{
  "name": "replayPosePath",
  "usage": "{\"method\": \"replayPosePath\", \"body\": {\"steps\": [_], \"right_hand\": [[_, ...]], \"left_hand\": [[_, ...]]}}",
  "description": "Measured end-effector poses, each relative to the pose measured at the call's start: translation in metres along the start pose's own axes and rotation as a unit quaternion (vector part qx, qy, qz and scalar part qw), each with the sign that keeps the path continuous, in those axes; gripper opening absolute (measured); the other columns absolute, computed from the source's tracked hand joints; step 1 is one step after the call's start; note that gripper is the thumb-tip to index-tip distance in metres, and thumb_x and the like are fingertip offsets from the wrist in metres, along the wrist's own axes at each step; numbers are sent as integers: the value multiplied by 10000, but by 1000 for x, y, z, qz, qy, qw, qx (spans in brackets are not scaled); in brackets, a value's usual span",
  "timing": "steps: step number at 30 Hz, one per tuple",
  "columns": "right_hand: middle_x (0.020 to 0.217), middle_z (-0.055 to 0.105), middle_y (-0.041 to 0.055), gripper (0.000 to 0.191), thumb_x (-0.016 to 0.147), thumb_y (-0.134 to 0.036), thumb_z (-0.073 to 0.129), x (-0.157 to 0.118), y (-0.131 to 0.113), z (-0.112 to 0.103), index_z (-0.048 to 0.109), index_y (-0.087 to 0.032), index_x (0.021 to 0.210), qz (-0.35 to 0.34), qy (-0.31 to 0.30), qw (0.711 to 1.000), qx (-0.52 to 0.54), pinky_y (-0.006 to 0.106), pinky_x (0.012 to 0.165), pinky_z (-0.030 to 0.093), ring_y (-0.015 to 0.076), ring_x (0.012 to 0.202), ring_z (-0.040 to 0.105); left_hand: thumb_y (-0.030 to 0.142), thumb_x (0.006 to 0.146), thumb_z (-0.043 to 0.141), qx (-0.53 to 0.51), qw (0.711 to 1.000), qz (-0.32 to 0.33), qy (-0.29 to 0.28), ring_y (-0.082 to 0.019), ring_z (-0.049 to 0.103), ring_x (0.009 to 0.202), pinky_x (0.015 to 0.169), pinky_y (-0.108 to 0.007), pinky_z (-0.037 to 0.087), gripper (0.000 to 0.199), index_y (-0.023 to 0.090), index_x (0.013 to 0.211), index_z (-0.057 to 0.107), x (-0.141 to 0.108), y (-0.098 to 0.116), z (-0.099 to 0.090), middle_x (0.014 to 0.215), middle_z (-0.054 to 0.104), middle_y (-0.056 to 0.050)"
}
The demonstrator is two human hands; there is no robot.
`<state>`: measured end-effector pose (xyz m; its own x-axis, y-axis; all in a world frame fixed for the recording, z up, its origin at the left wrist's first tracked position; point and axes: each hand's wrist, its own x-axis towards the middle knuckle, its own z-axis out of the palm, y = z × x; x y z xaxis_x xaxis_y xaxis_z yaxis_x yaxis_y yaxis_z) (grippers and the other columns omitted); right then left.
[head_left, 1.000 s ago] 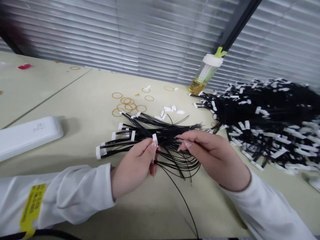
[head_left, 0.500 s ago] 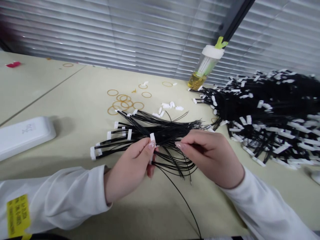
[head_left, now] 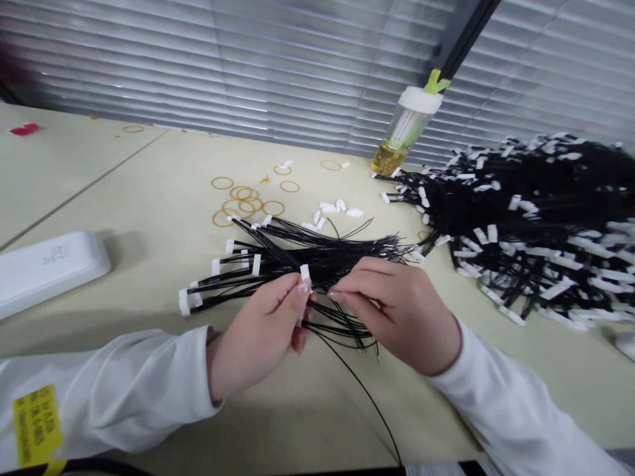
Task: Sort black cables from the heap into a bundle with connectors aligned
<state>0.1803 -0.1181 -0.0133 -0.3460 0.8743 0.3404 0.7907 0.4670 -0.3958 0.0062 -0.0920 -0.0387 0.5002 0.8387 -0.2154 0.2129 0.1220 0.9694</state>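
My left hand (head_left: pixel 260 330) is closed, thumb against fingers, on a small white connector housing (head_left: pixel 304 272). Thin black wires come out below its fingertips, and one long wire (head_left: pixel 364 390) curves down toward the near table edge. Just to the right, my right hand (head_left: pixel 401 307) pinches a thin black wire near its end, close to the housing; most of that wire is hidden by the hand. Under and behind both hands lies a bundle of black wires (head_left: pixel 327 254), with white connectors (head_left: pixel 215 267) at its left end and loose ends on the right.
A large heap of black wires with white connectors (head_left: pixel 536 198) covers the right side. Rubber bands (head_left: pixel 243 193) and loose white housings (head_left: pixel 340 206) lie beyond the bundle. A clear bottle (head_left: pixel 404 129) stands by the blinds, and a white case (head_left: pixel 52 271) is at left.
My right hand has moved left, bringing its pinched fingertips close to the connector housing in my left hand. The left hand has hardly moved.
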Motion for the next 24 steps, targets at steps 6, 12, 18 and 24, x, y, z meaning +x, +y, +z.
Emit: {"method": "replayPosePath", "body": {"steps": [6,12,18,24], "right_hand": [[697,556,6,160,815,-183,471,0,-5,7,610,-157,739,11,40,999,1,197,592,379,79,647,497],[675,546,26,187,797,-134,441,-3,-8,19,606,-133,710,8,57,998,-17,217,577,390,100,638,497],[791,583,50,168,775,-124,484,-5,-9,6,607,-137,888,-56,100,993,-12,259,664,444,124,737,528],[1303,364,57,344,709,-62,523,-34,-19,-15,640,-310,916,-155,26,982,-110,555,980,216,300,1229,286]], "left_hand": [[386,856,324,30,1000,7,0,-61,436,435,422,-184,350,309,180,638,396,-1,4,2,550,412,60],[389,856,326,23,1000,7,-19,-62,433,437,430,-190,360,304,182,644,396,0,-1,1,548,416,59],[400,839,379,-50,999,4,-16,-56,420,434,424,-185,361,291,176,657,414,4,-4,0,555,406,60],[383,815,428,-199,979,-37,34,-48,407,405,410,-193,351,236,165,734,468,9,-4,0,577,424,55]]}}
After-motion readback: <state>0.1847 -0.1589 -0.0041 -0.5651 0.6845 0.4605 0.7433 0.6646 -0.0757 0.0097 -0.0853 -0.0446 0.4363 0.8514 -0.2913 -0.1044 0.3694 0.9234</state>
